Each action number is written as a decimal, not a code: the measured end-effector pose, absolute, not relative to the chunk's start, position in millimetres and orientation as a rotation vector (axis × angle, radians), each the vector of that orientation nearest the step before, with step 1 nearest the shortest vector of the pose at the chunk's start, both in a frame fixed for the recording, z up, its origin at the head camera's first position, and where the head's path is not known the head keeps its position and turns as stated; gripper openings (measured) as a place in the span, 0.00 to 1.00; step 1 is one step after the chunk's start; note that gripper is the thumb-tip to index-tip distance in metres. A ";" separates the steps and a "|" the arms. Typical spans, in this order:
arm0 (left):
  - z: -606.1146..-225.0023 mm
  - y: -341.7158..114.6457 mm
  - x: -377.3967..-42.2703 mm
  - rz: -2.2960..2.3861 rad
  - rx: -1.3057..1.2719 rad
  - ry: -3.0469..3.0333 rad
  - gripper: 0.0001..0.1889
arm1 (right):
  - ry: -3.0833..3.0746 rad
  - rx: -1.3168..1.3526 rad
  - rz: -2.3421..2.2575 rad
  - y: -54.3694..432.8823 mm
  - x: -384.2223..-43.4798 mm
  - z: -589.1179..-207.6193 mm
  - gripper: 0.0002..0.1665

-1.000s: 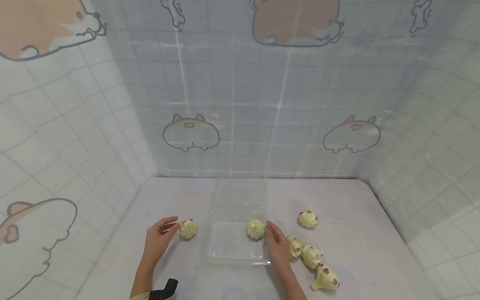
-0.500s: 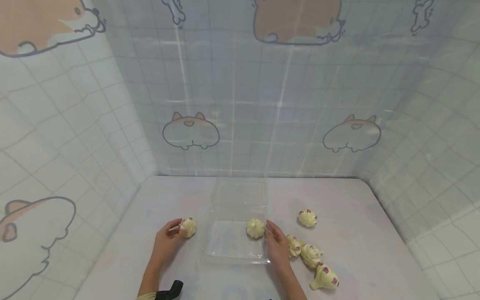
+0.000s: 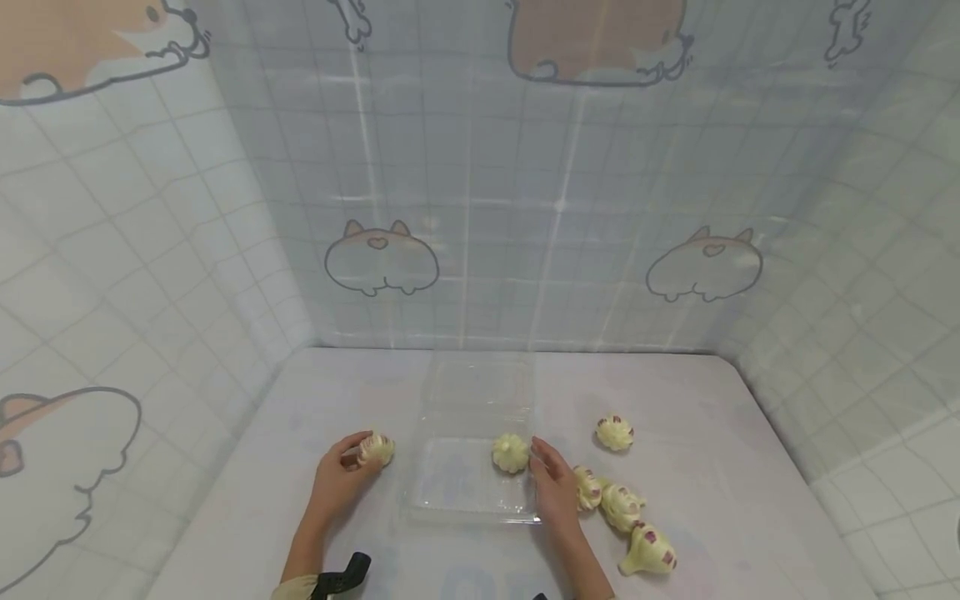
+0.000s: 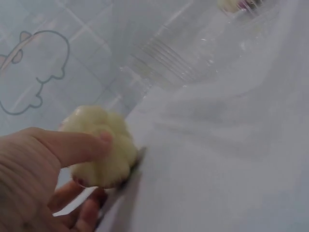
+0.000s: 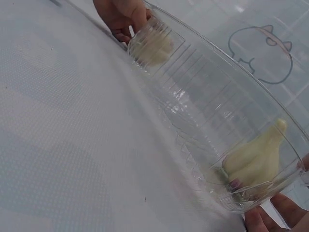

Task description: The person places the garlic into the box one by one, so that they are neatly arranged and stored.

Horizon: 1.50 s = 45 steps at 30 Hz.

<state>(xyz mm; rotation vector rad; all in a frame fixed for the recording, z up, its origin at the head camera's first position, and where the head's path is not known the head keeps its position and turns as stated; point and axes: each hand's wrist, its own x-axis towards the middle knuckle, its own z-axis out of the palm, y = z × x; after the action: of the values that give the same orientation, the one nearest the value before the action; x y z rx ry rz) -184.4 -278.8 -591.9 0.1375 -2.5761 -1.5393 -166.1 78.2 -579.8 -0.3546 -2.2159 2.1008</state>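
My left hand (image 3: 337, 479) pinches a pale yellow garlic bulb (image 3: 377, 448) with purple patches, left of a clear plastic clamshell box (image 3: 448, 475). In the left wrist view the thumb lies across the held bulb (image 4: 91, 118), with the other fingers behind and below it. A second garlic bulb (image 3: 511, 452) stands inside the box at its right end, its stem (image 5: 279, 128) pointing up in the right wrist view. My right hand (image 3: 557, 496) rests at the box's right side, fingers (image 5: 258, 220) extended against the outside of the wall.
The box's clear lid (image 3: 480, 383) lies folded back toward the rear wall. Right of my right hand, several garlic bulbs (image 3: 621, 506) lie in a slanting row, with another bulb (image 3: 615, 432) farther back. Patterned walls (image 3: 540, 283) enclose the white tabletop (image 3: 735, 500).
My left hand has moved right to the left-hand bulb and taken hold of it, and the bulb has tilted slightly. The right hand, box and other bulbs stay put.
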 end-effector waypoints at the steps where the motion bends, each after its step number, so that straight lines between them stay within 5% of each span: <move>1: -591.4 -278.4 -184.1 -1.551 0.123 -2.568 0.28 | -2.222 -0.356 2.094 78.4 -165.8 -580.3 0.21; 11: -588.2 -273.9 -172.9 -1.657 0.142 -2.558 0.25 | -2.190 -0.389 2.108 77.7 -161.4 -580.4 0.21; 16: -580.9 -272.8 -166.6 -1.597 0.169 -2.503 0.15 | -2.177 -0.373 2.122 76.2 -165.8 -579.6 0.21; 22: -584.5 -275.5 -164.0 -1.557 0.335 -2.425 0.18 | -2.186 -0.354 2.130 76.4 -166.3 -578.4 0.21; 40: -578.4 -271.7 -158.8 -1.533 0.286 -2.326 0.11 | -2.194 -0.353 2.135 76.5 -167.0 -578.7 0.21; 45: -552.4 -263.9 -150.8 -1.549 0.197 -2.254 0.09 | -2.185 -0.331 2.142 76.8 -166.9 -578.5 0.21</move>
<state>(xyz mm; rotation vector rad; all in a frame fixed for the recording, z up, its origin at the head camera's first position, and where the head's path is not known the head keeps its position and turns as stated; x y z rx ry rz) -150.8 -263.9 -552.4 0.1973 -2.2541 -1.5489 -166.9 76.8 -578.5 -0.3309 -2.1848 2.1418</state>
